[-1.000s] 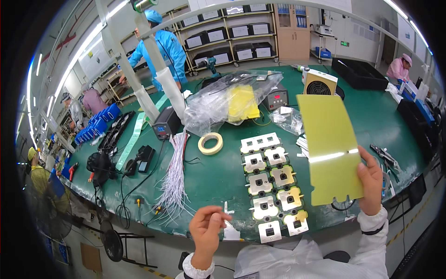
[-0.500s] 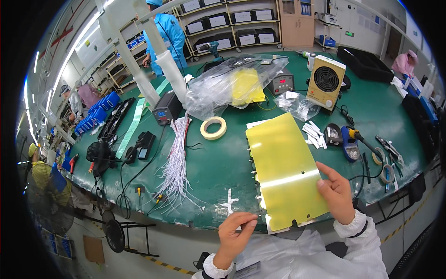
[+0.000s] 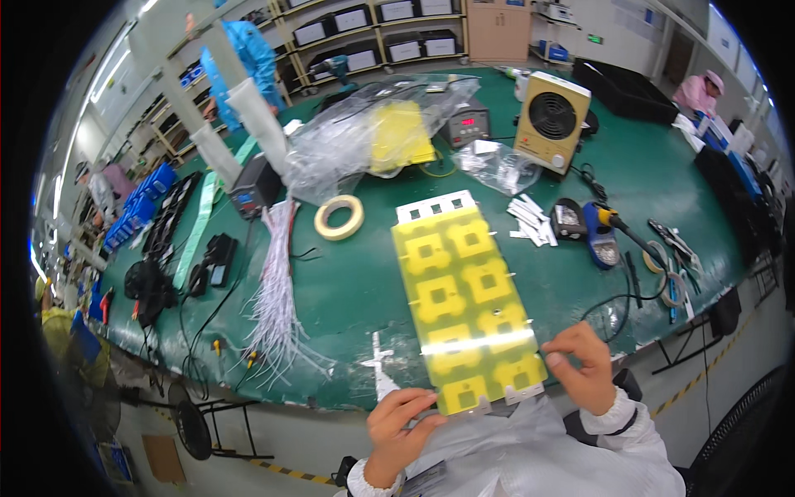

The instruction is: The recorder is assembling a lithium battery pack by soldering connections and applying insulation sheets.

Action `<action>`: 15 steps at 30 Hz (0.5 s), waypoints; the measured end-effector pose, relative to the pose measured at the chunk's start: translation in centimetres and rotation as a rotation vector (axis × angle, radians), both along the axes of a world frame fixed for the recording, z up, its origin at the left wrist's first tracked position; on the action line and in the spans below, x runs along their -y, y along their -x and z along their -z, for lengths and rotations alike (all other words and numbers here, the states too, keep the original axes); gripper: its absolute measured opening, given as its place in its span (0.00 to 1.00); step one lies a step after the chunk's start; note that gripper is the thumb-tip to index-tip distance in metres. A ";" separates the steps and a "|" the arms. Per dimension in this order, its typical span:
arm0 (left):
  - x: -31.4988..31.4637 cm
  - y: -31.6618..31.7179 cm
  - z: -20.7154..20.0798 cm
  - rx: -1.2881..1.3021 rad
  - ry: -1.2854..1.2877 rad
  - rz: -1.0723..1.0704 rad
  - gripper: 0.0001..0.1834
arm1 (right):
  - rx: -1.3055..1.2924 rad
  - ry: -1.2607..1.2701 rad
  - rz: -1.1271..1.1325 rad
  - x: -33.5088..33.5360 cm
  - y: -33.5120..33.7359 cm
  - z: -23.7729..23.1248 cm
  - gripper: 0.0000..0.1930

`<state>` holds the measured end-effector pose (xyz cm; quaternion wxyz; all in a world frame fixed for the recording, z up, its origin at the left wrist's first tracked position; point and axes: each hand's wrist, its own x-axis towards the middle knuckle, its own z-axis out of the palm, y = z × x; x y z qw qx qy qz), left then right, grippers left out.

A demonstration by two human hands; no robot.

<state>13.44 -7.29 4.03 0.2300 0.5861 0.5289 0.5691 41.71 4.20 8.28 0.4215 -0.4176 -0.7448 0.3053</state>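
Observation:
A translucent yellow sheet point(image 3: 460, 291) lies over a white plate point(image 3: 435, 209) with square cut-outs, at the table's front edge. The plate shows at the far and near ends, and lighter shapes show through the sheet. Small tabs stick out along both long sides. My left hand point(image 3: 401, 429) has thumb and fingertips closed on the near left corner of the sheet. Beside the near right edge, my right hand point(image 3: 585, 364) holds thumb and forefinger pinched together; whatever is between them is too small to make out.
Left of the sheet are a tape roll point(image 3: 339, 218) and a bundle of white wires point(image 3: 277, 298). To the right lie white strips point(image 3: 532, 220), a soldering iron in its stand point(image 3: 602, 236) and hand tools point(image 3: 677, 248). A fan unit point(image 3: 552, 124) and plastic-wrapped yellow sheets point(image 3: 401, 137) stand behind.
The yellow sheet was raised and tilted in my right hand; now it lies flat on the white plate. My right hand has gone from an open-fingered hold to a pinch at the edge.

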 end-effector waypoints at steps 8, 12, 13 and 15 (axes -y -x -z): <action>-0.1 -0.5 0.8 0.082 0.042 -0.083 0.19 | -0.067 -0.020 -0.160 -0.1 -0.9 1.8 0.14; -0.1 -0.9 1.1 0.105 0.031 -0.097 0.19 | -0.118 -0.002 -0.191 -0.2 -1.5 2.3 0.15; 0.0 -1.0 1.1 0.139 0.048 -0.119 0.18 | -0.120 0.001 -0.185 -0.2 -1.6 2.7 0.15; 0.0 -1.2 1.2 0.170 0.070 -0.136 0.18 | -0.172 -0.021 -0.238 -0.3 -1.7 3.4 0.16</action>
